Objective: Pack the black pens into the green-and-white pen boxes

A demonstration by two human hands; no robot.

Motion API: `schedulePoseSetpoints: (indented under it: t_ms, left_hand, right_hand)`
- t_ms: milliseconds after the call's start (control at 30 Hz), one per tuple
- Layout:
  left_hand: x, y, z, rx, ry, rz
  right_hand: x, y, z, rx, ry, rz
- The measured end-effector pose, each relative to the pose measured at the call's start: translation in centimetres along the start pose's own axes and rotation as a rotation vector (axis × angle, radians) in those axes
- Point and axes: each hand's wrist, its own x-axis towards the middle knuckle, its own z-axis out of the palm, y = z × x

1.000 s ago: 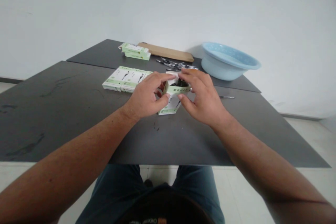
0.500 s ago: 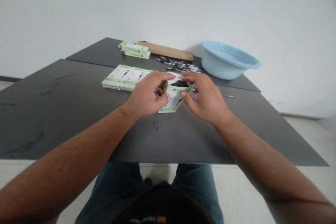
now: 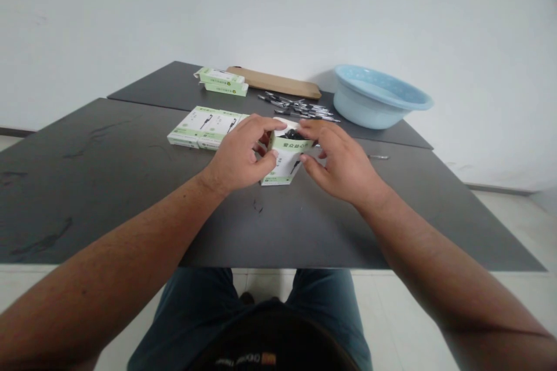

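A white and green pen box [image 3: 285,169] stands on the dark table in front of me, its top open and black pen ends showing inside. My left hand [image 3: 242,155] is closed round the box's left side, thumb at the front edge and forefinger on the raised flap at the back. From the other side my right hand [image 3: 343,163] grips it too, with the thumb near the front right edge and the fingers at the rear flap. Loose pens [image 3: 300,107] lie in a heap behind the box.
Closed pen boxes [image 3: 204,124] lie flat left of my hands. Two more boxes [image 3: 221,82] are stacked farther back, beside a brown cardboard piece [image 3: 276,82]. A light blue basin [image 3: 369,110] stands at the back right. One pen [image 3: 378,157] lies right of my hand.
The open top of the box looks narrower, its back flap tipped slightly forward over the pen ends. Both hands keep nearly the same place on it.
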Motion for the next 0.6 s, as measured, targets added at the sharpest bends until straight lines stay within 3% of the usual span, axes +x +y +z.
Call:
schedulePoseSetpoints:
  t_ms: [400,600]
  left_hand:
    - [0.03,-0.19,-0.09,0.055,0.006,0.086]
    - [0.24,0.22,-0.28,0.081,-0.013,0.137]
  right_hand:
    - [0.42,0.22,0.41,0.001,-0.031,-0.060]
    - [-0.20,0.35,0.72,0.124,-0.059,-0.059]
